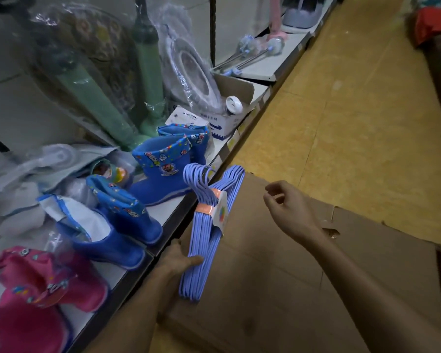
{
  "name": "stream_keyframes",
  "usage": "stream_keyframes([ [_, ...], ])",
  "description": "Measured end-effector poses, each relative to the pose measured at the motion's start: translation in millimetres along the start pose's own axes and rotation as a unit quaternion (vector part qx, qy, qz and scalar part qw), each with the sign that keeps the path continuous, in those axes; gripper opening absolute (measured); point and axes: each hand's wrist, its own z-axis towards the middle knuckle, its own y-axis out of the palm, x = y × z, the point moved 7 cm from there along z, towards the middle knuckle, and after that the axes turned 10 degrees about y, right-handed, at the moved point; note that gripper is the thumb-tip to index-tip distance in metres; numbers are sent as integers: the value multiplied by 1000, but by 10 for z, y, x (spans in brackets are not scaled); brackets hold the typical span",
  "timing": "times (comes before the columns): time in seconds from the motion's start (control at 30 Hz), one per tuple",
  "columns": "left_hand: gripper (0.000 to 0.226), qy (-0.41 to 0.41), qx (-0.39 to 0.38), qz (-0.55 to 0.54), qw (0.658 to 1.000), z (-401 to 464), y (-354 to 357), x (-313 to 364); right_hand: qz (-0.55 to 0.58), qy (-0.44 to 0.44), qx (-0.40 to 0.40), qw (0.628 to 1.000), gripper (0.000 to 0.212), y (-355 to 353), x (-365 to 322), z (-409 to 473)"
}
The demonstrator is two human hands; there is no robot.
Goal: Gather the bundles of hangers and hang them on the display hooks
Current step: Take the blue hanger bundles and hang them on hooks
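Observation:
A bundle of lilac plastic hangers [209, 225], bound with orange tape and a white label, is upright beside the shelf edge, its hooks at the top. My left hand [178, 261] grips the bundle at its lower left side, thumb across the front. My right hand [288, 205] hovers to the right of the bundle, apart from it, with loosely curled fingers and nothing in it. No display hooks are in view.
A low white shelf [127, 271] on the left holds blue rubber boots [161, 174], pink boots [43, 284], wrapped green items and a white carton [214, 123]. Flattened cardboard [303, 289] covers the floor below my hands. Yellow floor [354, 110] stretches ahead.

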Motion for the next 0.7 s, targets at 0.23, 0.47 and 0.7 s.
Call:
stream_keyframes([
  [0.23, 72, 51, -2, -40, 998, 238, 221, 34, 9, 21, -7, 1000, 22, 28, 262, 125],
  [0.47, 50, 48, -3, -106, 993, 239, 298, 132, 19, 52, -31, 998, 26, 73, 409, 97],
  [0.7, 38, 148, 19, -120, 982, 12, 302, 765, 45, 102, -47, 993, 39, 140, 402, 121],
])
